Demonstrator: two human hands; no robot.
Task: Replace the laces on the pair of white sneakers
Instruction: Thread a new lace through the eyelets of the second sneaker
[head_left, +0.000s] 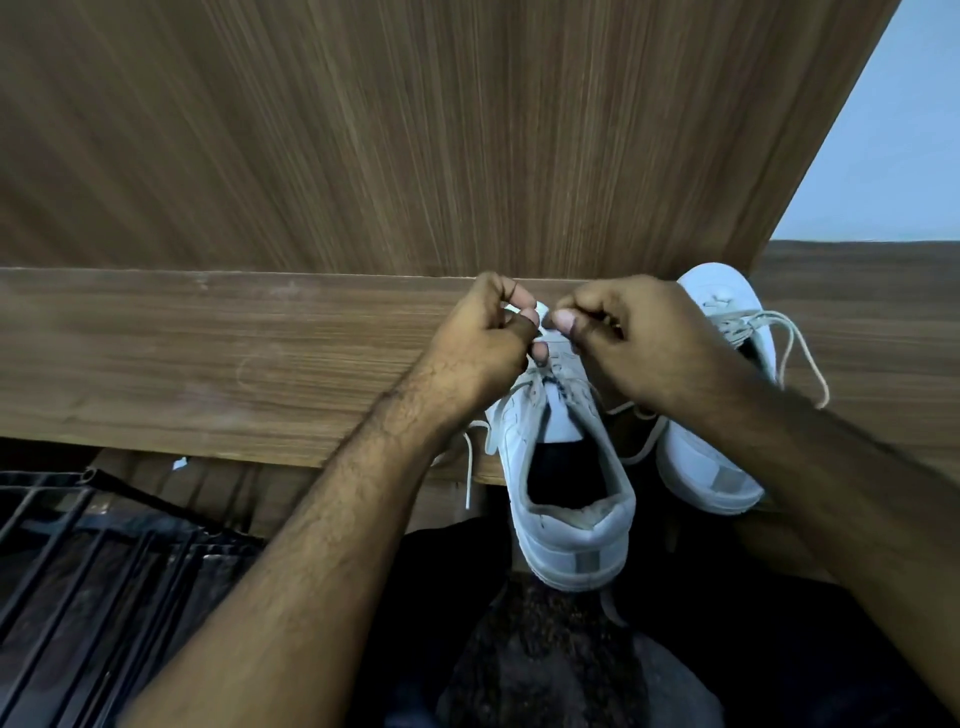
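We see both hands meeting over the toe end of the nearer white leather sneaker (563, 483), and each grip is closed on lace. The left hand (485, 345) has its fingers curled, pinching a short white piece of the pale flat shoelace (543, 364) between thumb and fingertips. The right hand (628, 345) mirrors it just beside, its thumb (563, 322) pressed against curled fingers on the same lace (how much lace lies inside either fist is hidden from us). The two hands nearly touch above the shoe's eyelets.

Below the hands, the lace crosses the sneaker's tongue, and one loose end (469, 462) hangs down past the front edge of the brown wood-grain tabletop (208, 353). This sneaker sits with its heel jutting over that edge toward us, its dark opening facing up.

To the right, partly behind the right forearm, lies the second white sneaker (727, 405), toe pointing away, with its own loose pale lace (800, 353) looping out onto the tabletop.

Behind both shoes rises a tall wood-grain panel (415, 130). A pale wall (893, 130) shows at the upper right, and a black metal wire rack (78, 561) stands at the lower left, beneath the tabletop's level.
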